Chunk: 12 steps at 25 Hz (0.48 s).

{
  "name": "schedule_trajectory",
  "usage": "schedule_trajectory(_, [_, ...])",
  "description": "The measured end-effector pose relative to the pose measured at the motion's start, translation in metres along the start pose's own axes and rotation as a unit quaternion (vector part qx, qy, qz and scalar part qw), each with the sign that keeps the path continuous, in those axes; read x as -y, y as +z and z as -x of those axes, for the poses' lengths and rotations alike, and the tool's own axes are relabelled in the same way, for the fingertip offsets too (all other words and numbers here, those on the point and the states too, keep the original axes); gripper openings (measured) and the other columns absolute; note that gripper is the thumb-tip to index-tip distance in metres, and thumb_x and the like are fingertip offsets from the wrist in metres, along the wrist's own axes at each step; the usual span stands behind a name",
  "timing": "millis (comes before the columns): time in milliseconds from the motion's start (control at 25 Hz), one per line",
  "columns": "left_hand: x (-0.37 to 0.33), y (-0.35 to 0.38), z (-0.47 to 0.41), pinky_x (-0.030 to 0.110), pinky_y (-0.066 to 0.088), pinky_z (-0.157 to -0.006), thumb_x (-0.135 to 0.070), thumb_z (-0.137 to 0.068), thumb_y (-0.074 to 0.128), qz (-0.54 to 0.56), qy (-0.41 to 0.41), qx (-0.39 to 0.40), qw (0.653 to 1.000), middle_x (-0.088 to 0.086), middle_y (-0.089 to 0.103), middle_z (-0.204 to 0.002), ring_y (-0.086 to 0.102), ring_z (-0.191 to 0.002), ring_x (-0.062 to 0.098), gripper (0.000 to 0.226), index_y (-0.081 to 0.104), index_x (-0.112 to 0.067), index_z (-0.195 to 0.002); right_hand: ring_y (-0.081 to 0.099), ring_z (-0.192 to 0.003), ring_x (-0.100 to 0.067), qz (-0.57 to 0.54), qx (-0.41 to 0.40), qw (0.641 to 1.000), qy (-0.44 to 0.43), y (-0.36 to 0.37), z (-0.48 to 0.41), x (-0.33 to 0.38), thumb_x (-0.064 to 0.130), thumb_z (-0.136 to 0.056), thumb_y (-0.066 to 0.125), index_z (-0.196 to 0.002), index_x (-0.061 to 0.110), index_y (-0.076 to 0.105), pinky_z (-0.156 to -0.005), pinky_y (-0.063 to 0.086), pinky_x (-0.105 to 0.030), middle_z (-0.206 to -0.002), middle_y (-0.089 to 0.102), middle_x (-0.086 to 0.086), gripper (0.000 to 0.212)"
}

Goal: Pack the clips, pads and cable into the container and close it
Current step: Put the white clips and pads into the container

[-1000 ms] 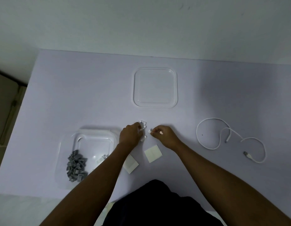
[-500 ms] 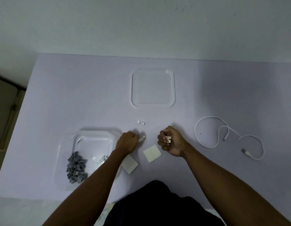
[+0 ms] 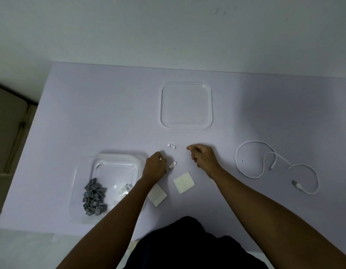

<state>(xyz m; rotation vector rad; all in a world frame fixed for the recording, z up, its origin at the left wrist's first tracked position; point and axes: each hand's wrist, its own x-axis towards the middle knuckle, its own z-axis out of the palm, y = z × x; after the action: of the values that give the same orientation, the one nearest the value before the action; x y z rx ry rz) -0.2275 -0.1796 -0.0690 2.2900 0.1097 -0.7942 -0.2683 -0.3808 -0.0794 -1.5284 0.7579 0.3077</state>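
Left hand [image 3: 155, 167] is curled into a fist beside a white clip [image 3: 172, 164]; can't tell what it holds. Right hand [image 3: 202, 158] hovers near another clip [image 3: 171, 146], fingers [image 3: 189, 147] loosely spread, holding nothing.

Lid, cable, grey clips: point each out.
Lid [image 3: 186, 105], head view, its flat middle.
Cable [image 3: 246, 172], head view, the left loop.
Grey clips [image 3: 94, 197], head view, middle of the pile.

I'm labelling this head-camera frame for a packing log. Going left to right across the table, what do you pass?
Pile of grey clips in the clear plastic container → left hand → square cream adhesive pad → right hand → loose white cable.
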Motion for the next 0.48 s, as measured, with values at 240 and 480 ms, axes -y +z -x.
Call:
schedule_trajectory(240, [0.003, 0.003, 0.007, 0.031, 0.043, -0.064, -0.032, -0.102, 0.045, -0.044, 0.026, 0.007, 0.999, 0.006, 0.064, -0.096, 0.059, -0.077, 0.021, 0.022, 0.048, -0.012, -0.111, 0.063, -0.075, -0.012, 0.235, 0.001, 0.959, -0.161, 0.027, -0.026, 0.015, 0.031, -0.078, 0.081, -0.097, 0.018, 0.071, -0.069, 0.051, -0.027, -0.083, 0.069, 0.001, 0.025])
schedule_trajectory(480, [0.004, 0.008, 0.022, 0.024, 0.037, -0.051, -0.049, -0.1, 0.041, -0.155, 0.099, 0.04, 0.982, 0.001, 0.061, -0.078, 0.056, -0.062, 0.017, 0.036, 0.042, -0.016, -0.116, 0.063, -0.076, -0.019, 0.358, 0.019, 0.914, -0.191, 0.046, -0.032, 0.018, 0.032, -0.087, 0.072, -0.095, 0.014, 0.066, -0.068, 0.05, -0.029, -0.085, 0.069, -0.003, 0.02])
